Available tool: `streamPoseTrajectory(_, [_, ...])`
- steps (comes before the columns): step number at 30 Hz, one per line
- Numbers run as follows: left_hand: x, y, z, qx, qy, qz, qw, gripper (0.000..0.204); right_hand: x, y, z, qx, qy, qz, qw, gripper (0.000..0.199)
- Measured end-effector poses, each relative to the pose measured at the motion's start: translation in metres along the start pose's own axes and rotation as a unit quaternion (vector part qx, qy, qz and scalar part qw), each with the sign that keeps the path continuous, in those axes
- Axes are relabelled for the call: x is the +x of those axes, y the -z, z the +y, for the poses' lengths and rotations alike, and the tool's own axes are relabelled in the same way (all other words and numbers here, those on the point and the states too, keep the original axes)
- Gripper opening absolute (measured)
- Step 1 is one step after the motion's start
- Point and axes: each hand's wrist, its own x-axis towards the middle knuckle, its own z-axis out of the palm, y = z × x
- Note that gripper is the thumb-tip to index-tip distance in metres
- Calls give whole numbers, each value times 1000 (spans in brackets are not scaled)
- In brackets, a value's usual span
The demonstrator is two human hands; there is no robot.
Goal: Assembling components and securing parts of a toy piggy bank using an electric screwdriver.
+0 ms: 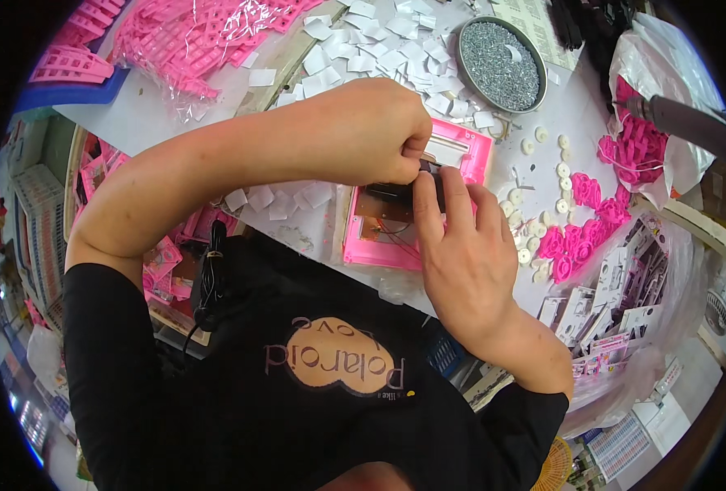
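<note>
A pink plastic casing [358, 237] lies on the table before me, with a brown board [373, 227] and thin red wires inside it. My left hand [383, 135] is curled closed above the casing's middle. Its fingertips meet at a black part [395, 193], and whatever they pinch is hidden. From the right, my right hand [467, 245] reaches over the casing with its fingers bent down on the same black part and its thumb side against it. A metal rod [449, 141] shows along the casing's far side.
Many white paper pieces [371, 49] lie beyond the casing, beside a round tray of small screws [500, 65]. White wheels [562, 170] and pink pieces [589, 214] are scattered at right, near a bag of printed parts [616, 286]. A dark tool [682, 123] juts in. Pink parts [191, 41] fill the far left.
</note>
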Motion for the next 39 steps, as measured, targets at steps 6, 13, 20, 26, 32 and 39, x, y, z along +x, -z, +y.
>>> streamPoseTrajectory(6, [22,19,-4,87,-36,24,995,18,-31,51,74,60,-51,341,937,45])
streamPoseTrajectory(13, [163,3,-54,303,27,134,943,17,-18,69,190,582,-77,445,676,48])
streamPoseTrajectory(20, [159,-9,-56,377,-142,145,904,20,-7,46,155,588,-123,380,703,44])
streamPoseTrajectory(26, [161,-5,-41,361,-126,115,917,17,16,42,128,623,-66,376,683,39])
streamPoseTrajectory(32, [164,1,-43,377,-145,165,900,18,42,53,89,667,-123,348,647,40])
streamPoseTrajectory(39, [-1,-9,28,203,-206,136,948,10,21,47,57,750,81,272,598,24])
